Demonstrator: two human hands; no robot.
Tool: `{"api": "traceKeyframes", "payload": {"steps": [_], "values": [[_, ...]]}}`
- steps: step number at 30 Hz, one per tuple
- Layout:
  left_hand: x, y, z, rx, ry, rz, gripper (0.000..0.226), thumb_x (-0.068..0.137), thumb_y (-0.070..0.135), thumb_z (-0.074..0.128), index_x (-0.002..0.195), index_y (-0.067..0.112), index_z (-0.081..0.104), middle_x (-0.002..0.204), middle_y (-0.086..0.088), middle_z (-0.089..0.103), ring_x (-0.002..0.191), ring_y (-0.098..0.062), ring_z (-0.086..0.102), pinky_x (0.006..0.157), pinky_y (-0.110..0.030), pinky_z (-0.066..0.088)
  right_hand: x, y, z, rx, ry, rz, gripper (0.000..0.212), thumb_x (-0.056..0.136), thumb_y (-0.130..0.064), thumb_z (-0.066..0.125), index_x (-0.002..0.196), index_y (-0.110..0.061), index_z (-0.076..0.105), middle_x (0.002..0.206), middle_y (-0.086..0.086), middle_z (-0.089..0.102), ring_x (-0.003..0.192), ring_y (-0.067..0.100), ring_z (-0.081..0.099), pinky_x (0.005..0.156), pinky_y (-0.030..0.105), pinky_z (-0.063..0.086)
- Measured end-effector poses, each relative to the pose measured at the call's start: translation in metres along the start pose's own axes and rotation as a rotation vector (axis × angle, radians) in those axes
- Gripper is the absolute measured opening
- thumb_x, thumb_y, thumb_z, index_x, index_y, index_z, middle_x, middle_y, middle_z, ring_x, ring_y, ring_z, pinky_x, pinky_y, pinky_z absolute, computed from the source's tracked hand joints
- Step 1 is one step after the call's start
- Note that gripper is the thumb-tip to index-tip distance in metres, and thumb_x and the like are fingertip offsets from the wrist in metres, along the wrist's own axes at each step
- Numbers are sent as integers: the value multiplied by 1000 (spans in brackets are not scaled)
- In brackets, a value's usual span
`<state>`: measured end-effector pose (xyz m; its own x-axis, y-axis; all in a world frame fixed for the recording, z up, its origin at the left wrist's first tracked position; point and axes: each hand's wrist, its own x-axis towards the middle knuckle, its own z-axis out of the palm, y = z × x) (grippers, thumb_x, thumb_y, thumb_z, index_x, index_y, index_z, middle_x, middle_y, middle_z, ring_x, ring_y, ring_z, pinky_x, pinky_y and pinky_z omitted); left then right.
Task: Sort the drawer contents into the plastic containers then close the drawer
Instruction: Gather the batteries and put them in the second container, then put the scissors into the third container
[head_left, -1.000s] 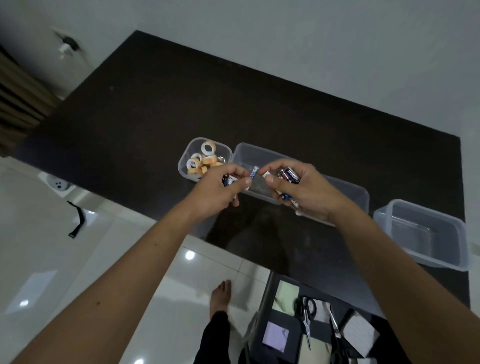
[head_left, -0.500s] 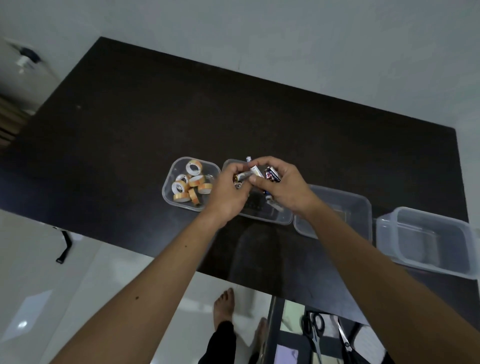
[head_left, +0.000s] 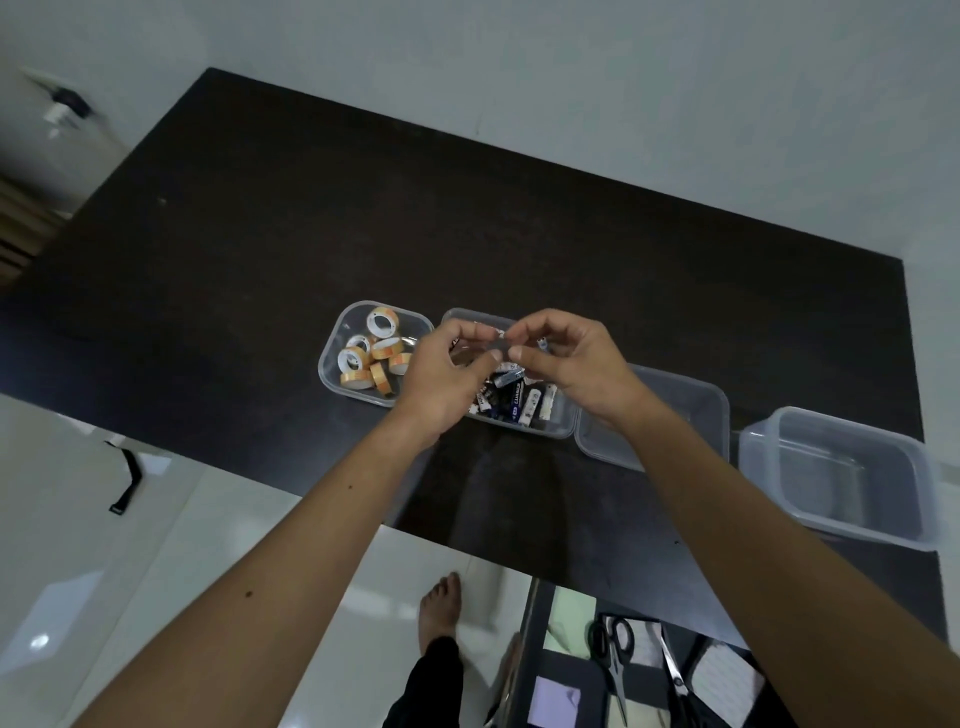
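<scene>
The batteries (head_left: 511, 397) are being dropped into the second plastic container (head_left: 563, 426) from the left on the dark desk (head_left: 260, 249). For this step to be done well, the fingers should be opened low over the container, so that no battery bounces over the rim into the tape container (head_left: 332, 338) beside it.

The left hand (head_left: 447, 374) and the right hand (head_left: 571, 364) are held together just above the battery container. The fingers of both hands are curled, with thumb and forefinger tips brought close. A small blurred piece is seen between the fingertips, but whether it is gripped cannot be told.

Two further containers to the right appear empty. The open drawer (head_left: 566, 670) lies at the near edge, with scissors (head_left: 615, 649) and paper pads inside, so much sorting is probably left.
</scene>
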<state>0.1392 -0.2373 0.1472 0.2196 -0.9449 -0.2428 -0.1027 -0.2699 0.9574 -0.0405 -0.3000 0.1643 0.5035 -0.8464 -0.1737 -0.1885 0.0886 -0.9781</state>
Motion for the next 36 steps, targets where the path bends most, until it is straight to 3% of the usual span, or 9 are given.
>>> {"api": "traceKeyframes", "payload": {"steps": [6, 13, 16, 19, 21, 24, 27, 32, 36], "values": [[-12, 4, 2, 82, 33, 72, 14, 97, 14, 71, 106, 25, 71, 107, 9, 75, 104, -2, 69, 87, -16, 52, -15, -3, -4, 17, 13, -1, 14, 90, -2, 76, 97, -14, 76, 88, -6, 74, 81, 5, 68, 76, 20, 54], [-22, 7, 2, 75, 50, 89, 14, 97, 14, 73, 104, 26, 72, 109, 7, 76, 109, -7, 71, 102, -34, 56, -25, -5, -7, 16, 24, -19, 13, 90, -5, 78, 97, -17, 77, 91, -6, 75, 87, 10, 69, 82, 28, 56], [-28, 9, 1, 36, 59, 105, 15, 97, 13, 72, 103, 26, 71, 109, 4, 77, 107, -11, 72, 100, -40, 58, -31, -7, -9, 8, 32, -26, 13, 89, -5, 79, 99, -14, 77, 94, 0, 75, 89, 14, 70, 87, 32, 57], [-40, 15, 3, -6, 66, 129, 15, 97, 11, 71, 104, 25, 72, 110, -1, 77, 108, -18, 73, 97, -47, 60, -44, -11, -14, 15, 37, -43, 15, 88, -4, 79, 100, -12, 76, 99, 9, 76, 93, 21, 71, 95, 46, 60], [-54, 21, 6, -57, 90, 136, 16, 97, 9, 70, 104, 23, 71, 112, -6, 77, 108, -25, 74, 95, -47, 61, -59, -14, -17, 21, 44, -57, 16, 88, -2, 79, 99, -12, 76, 100, 12, 75, 93, 23, 70, 97, 52, 57], [-85, 32, 16, -139, 89, 126, 15, 100, 6, 66, 109, 17, 70, 116, -10, 74, 108, -25, 73, 87, -37, 63, -97, -18, -27, 30, 46, -58, 17, 88, -4, 79, 100, -16, 76, 101, 10, 76, 94, 23, 70, 96, 51, 57], [-116, 32, 34, -195, 18, 89, 16, 101, 4, 64, 113, 13, 69, 117, -11, 73, 106, -22, 74, 87, -30, 62, -146, -10, -45, 33, 55, -49, 18, 89, -5, 79, 101, -17, 76, 107, 9, 76, 101, 28, 72, 98, 46, 58], [-169, -5, 83, -174, -174, 50, 17, 98, -5, 65, 109, 7, 69, 105, -9, 75, 91, -20, 74, 87, -36, 63, -231, 35, -67, 33, 112, 36, 20, 87, -2, 79, 104, -9, 73, 109, 15, 75, 106, 35, 73, 99, 41, 58], [-207, -55, 111, -89, -378, -43, 19, 95, -3, 70, 107, 12, 72, 104, -5, 78, 94, -23, 75, 92, -35, 61, -298, 82, -66, 50, 182, 197, 19, 86, -2, 80, 103, -5, 73, 106, 18, 76, 96, 25, 73, 92, 35, 58]]}}
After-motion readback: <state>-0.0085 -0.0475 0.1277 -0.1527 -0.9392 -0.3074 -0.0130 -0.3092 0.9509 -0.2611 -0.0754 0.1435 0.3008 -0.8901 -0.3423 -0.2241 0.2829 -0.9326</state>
